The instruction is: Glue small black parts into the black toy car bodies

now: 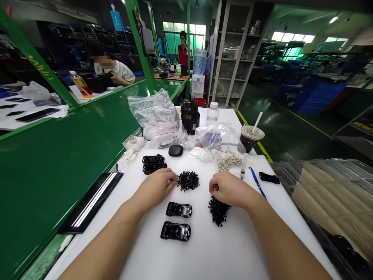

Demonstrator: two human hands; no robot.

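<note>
My left hand (159,186) rests at the left edge of a round pile of small black plastic pieces (189,181), its fingertips pinched together; whatever is between them is hidden. Over the top of a second black pile (218,212) is my right hand (225,188), fingers curled in, and I cannot see if a piece is in them. Two black toy car bodies (178,210) (175,231) lie side by side between my forearms. Beyond my left hand sit more black car bodies (154,163), close together. Another black car body (269,178) lies at the right edge.
Along the back of the white table stand plastic bags (157,116), a black bottle (190,116), a clear jar (213,112) and an iced drink cup (251,138). A blue pen-like tool (257,182) lies right. Clear trays (326,206) flank the table. Two people are farther off.
</note>
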